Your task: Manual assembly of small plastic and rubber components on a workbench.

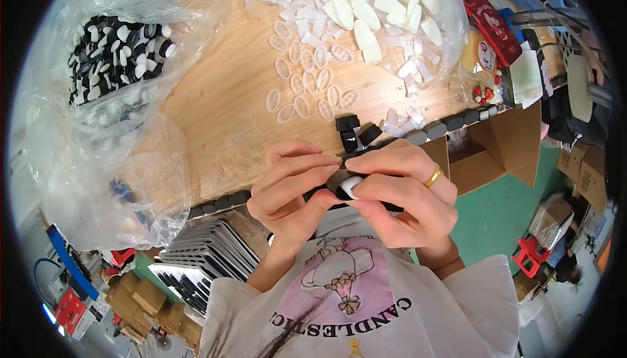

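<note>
Black piece [336, 180] with white piece [351, 184] seemingly set against it, pinched between left hand [289, 191] and right hand [406, 195] near small black parts [348, 125] on the desk [222, 136].

a small dark, rounded part with a curved wall [336, 182] is held tilted between the left hand [290, 191] and the right hand [410, 191]; a smooth, glossy white rounded piece [351, 186] lies at its right side, partly covered, its seating unclear.
</note>
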### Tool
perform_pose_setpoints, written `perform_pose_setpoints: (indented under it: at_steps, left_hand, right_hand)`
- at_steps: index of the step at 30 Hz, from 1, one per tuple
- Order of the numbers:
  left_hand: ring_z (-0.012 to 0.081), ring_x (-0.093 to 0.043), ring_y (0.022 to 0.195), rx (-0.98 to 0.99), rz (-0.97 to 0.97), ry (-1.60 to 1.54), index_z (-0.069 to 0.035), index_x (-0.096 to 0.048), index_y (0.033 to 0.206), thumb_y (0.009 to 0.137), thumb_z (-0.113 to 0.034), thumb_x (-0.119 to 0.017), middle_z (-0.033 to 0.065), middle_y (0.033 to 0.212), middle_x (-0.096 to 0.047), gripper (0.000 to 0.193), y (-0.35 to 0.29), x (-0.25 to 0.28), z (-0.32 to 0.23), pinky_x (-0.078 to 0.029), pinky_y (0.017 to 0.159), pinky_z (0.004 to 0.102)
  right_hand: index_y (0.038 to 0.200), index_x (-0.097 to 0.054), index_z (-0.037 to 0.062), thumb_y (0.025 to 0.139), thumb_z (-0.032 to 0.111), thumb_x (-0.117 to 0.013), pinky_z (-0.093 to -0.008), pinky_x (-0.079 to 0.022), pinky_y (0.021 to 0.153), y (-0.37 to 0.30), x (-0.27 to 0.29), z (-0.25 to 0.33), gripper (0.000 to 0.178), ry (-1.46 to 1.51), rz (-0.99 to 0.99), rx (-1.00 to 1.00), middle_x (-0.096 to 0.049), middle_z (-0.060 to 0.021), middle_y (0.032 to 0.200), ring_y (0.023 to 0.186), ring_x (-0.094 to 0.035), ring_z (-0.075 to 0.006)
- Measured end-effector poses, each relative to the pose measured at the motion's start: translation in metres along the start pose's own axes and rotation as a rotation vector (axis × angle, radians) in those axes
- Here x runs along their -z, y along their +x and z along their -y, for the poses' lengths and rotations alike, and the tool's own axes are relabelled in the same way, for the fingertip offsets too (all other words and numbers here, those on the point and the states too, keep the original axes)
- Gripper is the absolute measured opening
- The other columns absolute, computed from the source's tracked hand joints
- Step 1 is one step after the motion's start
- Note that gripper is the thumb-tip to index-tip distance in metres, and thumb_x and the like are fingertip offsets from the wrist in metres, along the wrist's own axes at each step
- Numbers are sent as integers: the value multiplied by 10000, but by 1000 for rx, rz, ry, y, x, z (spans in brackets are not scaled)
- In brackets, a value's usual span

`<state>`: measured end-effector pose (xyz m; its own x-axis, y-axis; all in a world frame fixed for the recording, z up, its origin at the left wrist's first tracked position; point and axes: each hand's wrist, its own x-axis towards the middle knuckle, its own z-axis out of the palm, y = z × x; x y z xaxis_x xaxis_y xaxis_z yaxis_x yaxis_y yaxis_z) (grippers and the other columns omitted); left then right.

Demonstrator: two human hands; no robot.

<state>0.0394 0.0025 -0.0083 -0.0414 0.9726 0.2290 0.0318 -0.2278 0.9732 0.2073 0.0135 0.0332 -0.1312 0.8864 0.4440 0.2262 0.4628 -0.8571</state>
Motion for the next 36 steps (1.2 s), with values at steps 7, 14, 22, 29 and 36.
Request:
perform_pose_setpoints:
  at_steps: [7,14,22,29,36]
  left_hand:
    - [293,-622,834,-114,35,115,14,-729,881,711,-51,-813,122,881,-731,201,4,4,-1,-507,765,377]
    - [294,-636,796,-266,46,349,2,-718,840,663,25,-766,117,847,-719,185,11,3,-8,-531,695,333]
    - [284,-629,784,-297,19,365,-2,-706,826,658,32,-751,95,839,-717,178,2,4,2,-534,693,334]
    - [290,-626,804,-262,19,376,-13,-733,853,647,41,-729,95,841,-719,213,4,4,1,-532,707,346]
    - [293,-630,795,-401,33,482,-33,-736,849,580,58,-709,71,847,-720,286,17,15,4,-528,718,353]
  right_hand:
    - [928,-693,28,634,-45,-770,-306,-504,686,0,4,-1,313,-84,-4,-45,-611,-206,1166,797,-602,-233]
    - [916,-694,11,624,-49,-795,-344,-508,769,2,8,-2,315,66,50,-268,-610,-216,1178,911,-615,-254]
    - [823,-645,-39,655,-88,-771,-379,-546,746,-4,0,-10,216,136,1,-61,-702,-218,937,833,-679,-325]
    - [989,-554,-19,663,-137,-749,-387,-551,719,-4,-4,2,398,153,-6,-183,-713,-240,915,825,-689,-302]
    - [1056,-412,34,674,-158,-738,-323,-524,628,9,8,16,537,104,194,-253,-724,-237,896,691,-662,-221]
